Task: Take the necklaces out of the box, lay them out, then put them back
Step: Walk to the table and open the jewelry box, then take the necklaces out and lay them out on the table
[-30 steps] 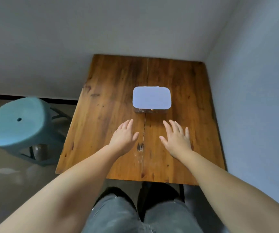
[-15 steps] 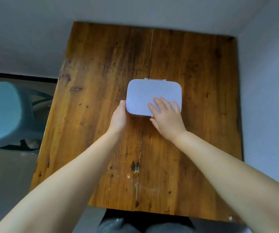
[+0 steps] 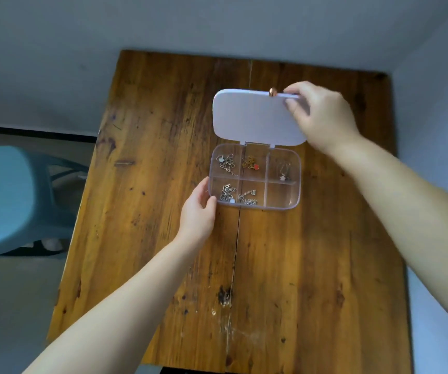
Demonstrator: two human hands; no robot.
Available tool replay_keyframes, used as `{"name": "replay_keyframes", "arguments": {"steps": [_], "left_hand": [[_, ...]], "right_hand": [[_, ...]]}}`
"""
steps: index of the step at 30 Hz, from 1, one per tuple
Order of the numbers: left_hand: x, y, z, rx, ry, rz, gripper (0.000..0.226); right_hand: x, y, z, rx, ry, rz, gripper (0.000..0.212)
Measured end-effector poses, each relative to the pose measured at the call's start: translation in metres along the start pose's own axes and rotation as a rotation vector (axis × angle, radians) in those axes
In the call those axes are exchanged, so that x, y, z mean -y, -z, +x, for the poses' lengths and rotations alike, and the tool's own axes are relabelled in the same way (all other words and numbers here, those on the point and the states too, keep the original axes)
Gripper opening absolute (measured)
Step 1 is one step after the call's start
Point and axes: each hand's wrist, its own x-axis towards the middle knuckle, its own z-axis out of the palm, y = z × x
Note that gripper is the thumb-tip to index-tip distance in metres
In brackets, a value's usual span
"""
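- Clear plastic forms the box (image 3: 255, 176), which sits on the wooden tabletop (image 3: 163, 184) near its middle, with its white lid (image 3: 252, 117) swung up and back on the far hinge.
- The far edge of the lid is pinched by the right hand (image 3: 322, 117), thumb above and fingers (image 3: 291, 106) below, beside a small round clasp (image 3: 273, 92).
- The near left corner of the box is steadied by the left hand (image 3: 198, 211), fingers curled loosely against the wall; nothing else is held.
- Six compartments are seen. Five hold necklaces: a silver chain (image 3: 226, 163) far left, a gold one with a red charm (image 3: 251, 163) far middle, a thin one (image 3: 283, 171) far right, and two silver ones (image 3: 237, 195) in the near left and near middle. The near right compartment looks empty.
- The step in hand is judged to be opening; the lid is best laid fully back so it cannot fall shut.
- The base should be kept pressed down while chains are lifted singly by one end, so tangles are avoided.
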Motion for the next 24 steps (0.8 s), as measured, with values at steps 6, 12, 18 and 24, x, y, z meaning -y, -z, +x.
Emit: {"name": "replay_keyframes", "arguments": {"steps": [6,12,18,24], "left_hand": [[0.005,-0.001,0.001,0.015,-0.037,0.026,0.048],[0.007,0.000,0.002,0.031,-0.042,0.004,0.048],[0.008,0.000,0.001,0.028,-0.054,-0.021,0.048],[0.005,-0.002,0.001,0.028,-0.044,-0.018,0.049]], "right_hand": [[-0.038,-0.042,0.022,0.046,-0.521,0.343,0.061],[-0.027,-0.065,-0.002,0.173,-0.640,0.289,0.064],[0.044,-0.082,-0.038,0.092,0.007,-0.048,0.026],[0.057,-0.126,-0.026,0.330,0.031,-0.195,0.026]]}}
